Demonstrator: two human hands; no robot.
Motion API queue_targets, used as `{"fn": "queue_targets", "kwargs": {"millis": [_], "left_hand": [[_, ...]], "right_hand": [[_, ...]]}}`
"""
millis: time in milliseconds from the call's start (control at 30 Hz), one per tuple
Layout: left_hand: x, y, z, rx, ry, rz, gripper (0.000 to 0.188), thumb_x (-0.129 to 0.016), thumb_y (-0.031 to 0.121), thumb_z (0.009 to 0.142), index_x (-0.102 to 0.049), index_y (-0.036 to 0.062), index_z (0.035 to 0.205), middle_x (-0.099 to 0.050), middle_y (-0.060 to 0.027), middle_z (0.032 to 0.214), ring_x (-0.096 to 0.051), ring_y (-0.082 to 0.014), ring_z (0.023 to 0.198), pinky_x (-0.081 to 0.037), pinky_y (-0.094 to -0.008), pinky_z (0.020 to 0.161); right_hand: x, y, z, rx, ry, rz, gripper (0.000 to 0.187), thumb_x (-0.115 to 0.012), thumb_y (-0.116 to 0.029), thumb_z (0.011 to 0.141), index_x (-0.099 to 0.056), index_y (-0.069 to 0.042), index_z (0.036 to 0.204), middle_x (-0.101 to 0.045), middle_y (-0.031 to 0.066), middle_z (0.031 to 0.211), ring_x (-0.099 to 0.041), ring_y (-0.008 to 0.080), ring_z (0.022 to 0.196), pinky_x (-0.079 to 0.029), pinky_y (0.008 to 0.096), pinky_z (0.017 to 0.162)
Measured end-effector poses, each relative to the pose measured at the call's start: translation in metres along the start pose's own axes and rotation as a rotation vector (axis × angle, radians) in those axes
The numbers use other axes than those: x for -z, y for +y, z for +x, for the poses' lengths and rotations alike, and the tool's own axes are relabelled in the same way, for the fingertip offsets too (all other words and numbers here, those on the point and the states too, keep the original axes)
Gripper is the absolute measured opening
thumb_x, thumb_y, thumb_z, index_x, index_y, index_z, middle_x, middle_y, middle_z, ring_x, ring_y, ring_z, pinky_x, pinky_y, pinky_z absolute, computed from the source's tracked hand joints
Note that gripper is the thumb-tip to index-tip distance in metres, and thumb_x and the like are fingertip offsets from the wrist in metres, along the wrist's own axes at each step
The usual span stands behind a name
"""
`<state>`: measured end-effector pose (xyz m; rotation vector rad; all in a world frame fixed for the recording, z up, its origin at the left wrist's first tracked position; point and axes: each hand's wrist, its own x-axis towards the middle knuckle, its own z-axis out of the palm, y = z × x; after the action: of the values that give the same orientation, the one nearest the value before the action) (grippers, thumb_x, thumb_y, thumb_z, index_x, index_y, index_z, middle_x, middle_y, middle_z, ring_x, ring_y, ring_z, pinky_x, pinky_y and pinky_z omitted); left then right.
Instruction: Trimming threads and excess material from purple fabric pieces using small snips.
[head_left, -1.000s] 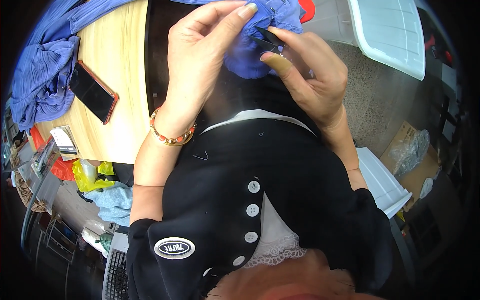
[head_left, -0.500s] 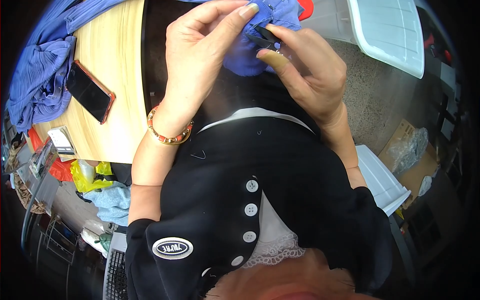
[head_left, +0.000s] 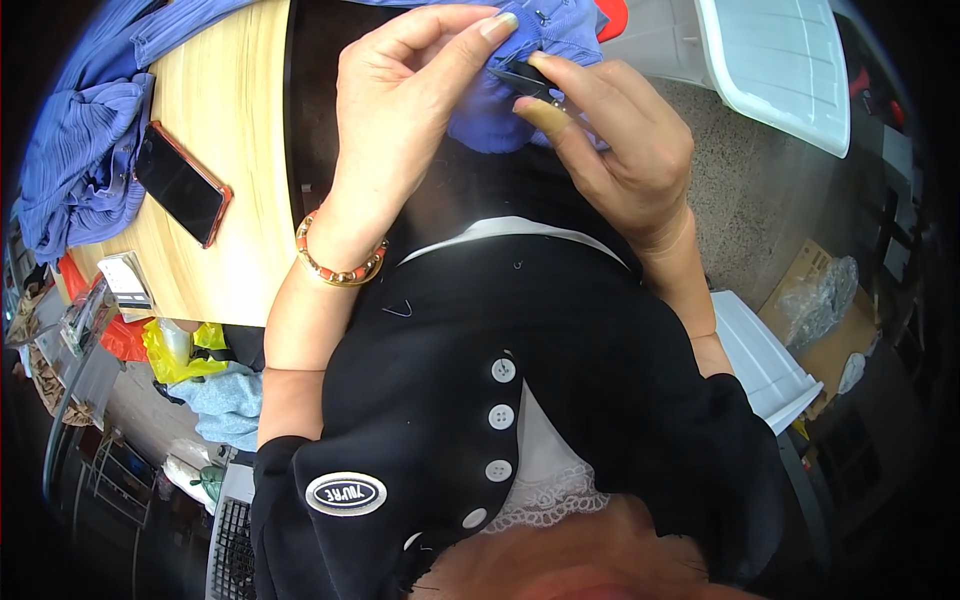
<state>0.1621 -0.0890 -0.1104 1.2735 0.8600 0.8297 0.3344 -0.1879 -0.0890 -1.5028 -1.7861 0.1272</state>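
Note:
Blue ribbed knit fabric point(head_left: 487, 128) hangs at the top middle of the view. My left hand point(head_left: 400, 110) pinches its edge between thumb and forefinger. Small black thread snips point(head_left: 522, 84) sit between the thumb and forefinger of my right hand point(head_left: 625, 140), their tips pointing left against the fabric, close to my left thumb. Dark thread ends show on the cloth just by the blades. Part of the snips is hidden behind my right fingers.
On the wooden table point(head_left: 240, 120) at left lie a phone point(head_left: 182, 185), more blue knit clothing point(head_left: 85, 170) and a small card-like box point(head_left: 124, 283). White plastic bins point(head_left: 775, 70) stand at right, near cardboard with clear plastic wrap point(head_left: 820, 300). A keyboard point(head_left: 232, 545) is at lower left.
The snips' blades have come closer together, and my right finger and thumb have shifted slightly. The left hand keeps its pinch on the fabric, almost unmoved.

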Motion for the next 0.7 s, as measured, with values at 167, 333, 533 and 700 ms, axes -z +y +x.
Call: {"fn": "queue_targets", "kwargs": {"millis": [167, 333, 533, 700], "left_hand": [[-0.001, 0.002, 0.003, 0.011, -0.006, 0.006, 0.021, -0.074, 0.012, 0.094, -0.076, 0.0035, 0.113, -0.075, -0.004, 0.098, -0.065, -0.0069, 0.089, -0.049, -0.0192, 0.082], [-0.008, 0.021, 0.008, 0.026, -0.012, -0.08, 0.02, -0.074, 0.014, 0.095, -0.076, -0.0003, 0.107, -0.068, 0.0045, 0.081, -0.053, 0.0007, 0.071, -0.041, -0.0163, 0.061], [-0.012, 0.024, 0.009, -0.269, -0.145, 0.307, 0.013, -0.073, 0.011, 0.092, -0.075, 0.0003, 0.1, -0.063, -0.0073, 0.079, -0.057, -0.0145, 0.075, -0.047, -0.0288, 0.069], [-0.003, 0.038, 0.01, -0.312, -0.199, 0.315, 0.014, -0.074, 0.012, 0.092, -0.074, -0.0006, 0.097, -0.061, -0.004, 0.081, -0.054, -0.0117, 0.075, -0.043, -0.0275, 0.067]], "right_hand": [[-0.003, 0.004, 0.003, 0.012, 0.013, -0.028, 0.03, -0.083, -0.017, 0.079, -0.075, -0.006, 0.106, -0.068, 0.0075, 0.085, -0.066, 0.0218, 0.069, -0.053, 0.0309, 0.061], [-0.002, 0.005, 0.014, -0.061, 0.068, 0.289, 0.027, -0.082, -0.009, 0.082, -0.075, -0.005, 0.108, -0.064, 0.0067, 0.079, -0.057, 0.0156, 0.061, -0.045, 0.0267, 0.056], [-0.005, 0.029, 0.015, -0.724, -0.05, 1.225, 0.044, -0.079, -0.018, 0.09, -0.065, -0.001, 0.128, -0.05, -0.0099, 0.076, -0.039, -0.0009, 0.061, -0.025, 0.019, 0.053], [0.001, 0.034, 0.011, -0.764, -0.249, 1.167, 0.016, -0.079, -0.017, 0.09, -0.068, -0.006, 0.096, -0.049, -0.0117, 0.067, -0.038, -0.0009, 0.055, -0.025, 0.0198, 0.049]]}}
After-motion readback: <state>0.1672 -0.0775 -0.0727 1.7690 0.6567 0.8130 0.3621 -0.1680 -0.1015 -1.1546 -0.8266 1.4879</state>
